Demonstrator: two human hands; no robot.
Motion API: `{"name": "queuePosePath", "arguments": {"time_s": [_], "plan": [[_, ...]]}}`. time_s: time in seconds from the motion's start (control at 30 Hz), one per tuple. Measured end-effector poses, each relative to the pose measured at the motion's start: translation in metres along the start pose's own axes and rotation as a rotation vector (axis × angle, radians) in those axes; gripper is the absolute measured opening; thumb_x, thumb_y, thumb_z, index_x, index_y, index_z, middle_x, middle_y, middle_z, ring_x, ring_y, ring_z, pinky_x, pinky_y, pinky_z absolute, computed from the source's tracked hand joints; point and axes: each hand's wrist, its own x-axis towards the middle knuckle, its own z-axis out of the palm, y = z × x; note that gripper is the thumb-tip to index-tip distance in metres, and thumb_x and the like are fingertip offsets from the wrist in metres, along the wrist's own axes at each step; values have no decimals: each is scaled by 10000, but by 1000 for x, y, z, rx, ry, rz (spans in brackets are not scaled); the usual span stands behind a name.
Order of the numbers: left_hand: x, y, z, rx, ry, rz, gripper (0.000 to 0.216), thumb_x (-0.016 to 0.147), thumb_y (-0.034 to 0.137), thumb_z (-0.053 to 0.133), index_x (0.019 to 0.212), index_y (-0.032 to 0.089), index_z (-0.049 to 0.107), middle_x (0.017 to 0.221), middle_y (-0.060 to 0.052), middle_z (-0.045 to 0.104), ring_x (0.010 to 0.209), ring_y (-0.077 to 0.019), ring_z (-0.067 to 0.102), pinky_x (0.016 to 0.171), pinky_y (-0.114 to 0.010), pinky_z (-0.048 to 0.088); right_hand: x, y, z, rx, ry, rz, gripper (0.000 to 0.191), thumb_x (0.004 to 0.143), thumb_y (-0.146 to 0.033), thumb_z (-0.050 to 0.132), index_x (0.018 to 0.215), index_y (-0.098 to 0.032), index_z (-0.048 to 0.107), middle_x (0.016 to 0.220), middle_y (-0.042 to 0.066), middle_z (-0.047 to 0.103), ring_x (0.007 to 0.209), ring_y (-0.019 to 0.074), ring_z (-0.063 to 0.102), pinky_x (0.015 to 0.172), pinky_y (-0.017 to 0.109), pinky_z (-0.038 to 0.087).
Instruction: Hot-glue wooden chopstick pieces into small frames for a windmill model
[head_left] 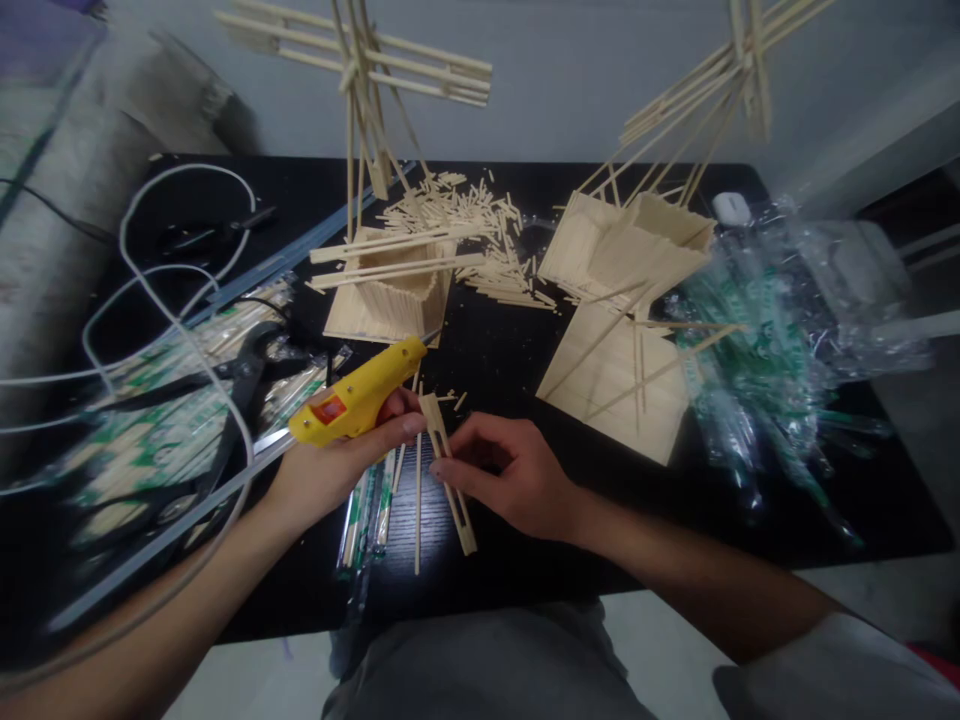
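Observation:
My left hand [349, 455] is closed around a yellow hot glue gun [364, 395], its nozzle pointing to the upper right. The left fingertips also reach the top end of a narrow frame of glued chopsticks [463, 530], which tilts over the black table. My right hand [525, 475] pinches the same frame from the right, with thumb and finger about its middle. A single loose chopstick [418, 510] lies just left of the frame. Part of the glue gun's handle is hidden by my left hand.
Two stick-built windmill models, left [401, 310] and right [649, 240], stand at the back. Cut stick pieces [495, 225] lie between them. A flat stick panel [637, 395] and plastic wrappers [765, 350] are right; wrapped chopsticks [142, 440], pliers [244, 370] and a white cable [191, 345] are left.

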Motion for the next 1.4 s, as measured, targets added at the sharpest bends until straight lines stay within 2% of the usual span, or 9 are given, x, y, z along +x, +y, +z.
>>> {"name": "queuePosePath", "arguments": {"time_s": [0.17, 0.3, 0.37, 0.47, 0.6, 0.97, 1.1, 1.23, 1.4], "plan": [[1, -1, -1, 31, 10, -4, 316, 775, 424, 956, 759, 243, 697, 782, -2, 737, 751, -199, 712, 724, -328, 637, 0, 0, 1, 4, 7, -9, 320, 824, -404, 987, 827, -191, 747, 730, -20, 706, 647, 124, 611, 634, 257, 485], [-1, -5, -3, 33, 7, 21, 340, 809, 497, 941, 763, 237, 726, 797, -14, 750, 733, -196, 707, 726, -329, 641, 7, -2, -3, 296, -136, 125, 383, 825, -492, 978, 894, -197, 743, 770, -12, 747, 646, 136, 675, 632, 266, 560], [-3, -7, -5, 12, 17, 32, 348, 844, 563, 907, 872, 237, 789, 851, -29, 782, 735, -191, 718, 714, -314, 636, 11, -2, -7, 420, -183, 191, 400, 831, -505, 978, 951, -188, 765, 785, -13, 745, 669, 127, 693, 661, 259, 588], [-4, -9, -6, -8, 35, 55, 460, 859, 667, 862, 990, 228, 823, 875, -50, 803, 713, -190, 724, 685, -304, 629, 15, -1, -11, 553, -209, 259, 391, 860, -499, 964, 985, -174, 785, 758, -27, 699, 619, 97, 632, 608, 224, 555], [-6, -7, -5, 15, 47, 97, 512, 820, 725, 866, 898, 223, 801, 806, -44, 786, 645, -184, 702, 628, -309, 624, 16, -2, -14, 703, -282, 302, 298, 945, -429, 896, 972, -163, 765, 688, -59, 590, 533, 71, 509, 530, 199, 480], [-6, -5, -8, 390, -27, 349, 276, 968, 487, 770, 821, 253, 768, 737, -16, 695, 627, -178, 632, 606, -331, 494, 18, -12, -18, 749, -285, 343, 170, 1069, -317, 727, 985, -175, 681, 683, -103, 484, 421, 35, 196, 371, 115, 263], [-7, -3, -8, 448, -38, 378, 205, 921, 415, 813, 801, 259, 757, 775, -16, 719, 656, -188, 645, 634, -336, 492, 17, -14, -18, 711, -268, 317, 204, 1065, -344, 731, 967, -178, 666, 683, -103, 478, 423, 32, 169, 359, 109, 231], [-5, -6, -11, 472, 32, 403, 238, 946, 349, 778, 743, 256, 695, 656, 20, 615, 570, -158, 576, 561, -313, 426, 17, -14, -16, 680, -220, 298, 221, 1036, -365, 763, 963, -177, 673, 682, -102, 485, 430, 32, 170, 356, 117, 216], [-4, -9, -9, 506, -32, 488, 255, 946, 334, 794, 743, 245, 667, 677, 19, 626, 577, -143, 582, 561, -304, 421, 17, -11, -14, 662, -185, 262, 292, 967, -411, 844, 933, -177, 672, 674, -98, 505, 432, 26, 200, 361, 126, 208]]}}
